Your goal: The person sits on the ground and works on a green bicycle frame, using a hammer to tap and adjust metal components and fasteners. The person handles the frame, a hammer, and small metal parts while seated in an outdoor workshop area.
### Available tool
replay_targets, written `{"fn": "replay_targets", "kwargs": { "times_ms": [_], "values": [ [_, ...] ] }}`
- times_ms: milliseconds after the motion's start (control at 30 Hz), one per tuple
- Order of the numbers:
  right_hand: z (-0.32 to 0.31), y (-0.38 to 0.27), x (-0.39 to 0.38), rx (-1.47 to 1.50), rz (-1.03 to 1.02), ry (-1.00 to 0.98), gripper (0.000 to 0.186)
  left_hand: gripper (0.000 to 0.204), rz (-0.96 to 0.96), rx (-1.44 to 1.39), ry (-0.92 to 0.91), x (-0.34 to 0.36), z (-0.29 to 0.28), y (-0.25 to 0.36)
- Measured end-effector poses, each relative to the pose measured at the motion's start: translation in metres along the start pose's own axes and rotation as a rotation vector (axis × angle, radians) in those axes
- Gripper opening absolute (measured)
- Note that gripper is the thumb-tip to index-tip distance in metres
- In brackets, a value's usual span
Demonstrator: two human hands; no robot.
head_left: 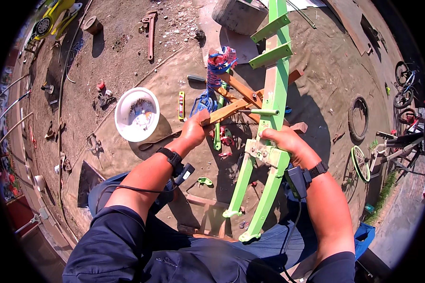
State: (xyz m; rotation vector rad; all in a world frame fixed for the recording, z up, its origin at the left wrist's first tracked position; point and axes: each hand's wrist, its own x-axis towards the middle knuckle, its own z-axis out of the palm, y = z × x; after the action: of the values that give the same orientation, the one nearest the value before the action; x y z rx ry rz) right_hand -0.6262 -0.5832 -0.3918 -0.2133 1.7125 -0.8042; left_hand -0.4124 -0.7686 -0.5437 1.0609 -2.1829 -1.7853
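Observation:
My left hand [192,133] is closed round the near end of a brown wooden bar [229,111], part of a crossed wooden stand. My right hand [290,143] grips a long light-green metal frame [279,80], thumb on top, near its bolted joint. Below that joint the frame splits into two legs pointing toward my lap. Its upper part lies over the wooden stand, with two angled brackets sticking out to the left. Red and blue cloth [220,61] wraps the far end of the stand. A green wrench-like bar [217,137] stands between my hands, partly hidden.
Left of my hands stands a white basin [120,113] with small bits inside. A yellow spirit level [181,104] lies beside it. Farther off are a red pipe wrench [151,37] and a thick cylinder [238,18]. A tyre [351,118] and bicycles [403,85] are at right.

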Motion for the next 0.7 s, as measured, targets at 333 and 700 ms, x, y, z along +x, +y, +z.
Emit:
{"fn": "replay_targets", "kwargs": {
  "times_ms": [333, 700],
  "values": [
    [0.016, 0.054, 0.028, -0.173, -0.104, 0.046, 0.043, 0.031, -0.102, -0.08, -0.006, 0.004, 0.002, -0.047],
    [0.029, 0.123, 0.024, -0.546, 0.058, 0.13, 0.055, 0.034, -0.06, -0.005, -0.048, -0.004, -0.001, -0.035]
  ]
}}
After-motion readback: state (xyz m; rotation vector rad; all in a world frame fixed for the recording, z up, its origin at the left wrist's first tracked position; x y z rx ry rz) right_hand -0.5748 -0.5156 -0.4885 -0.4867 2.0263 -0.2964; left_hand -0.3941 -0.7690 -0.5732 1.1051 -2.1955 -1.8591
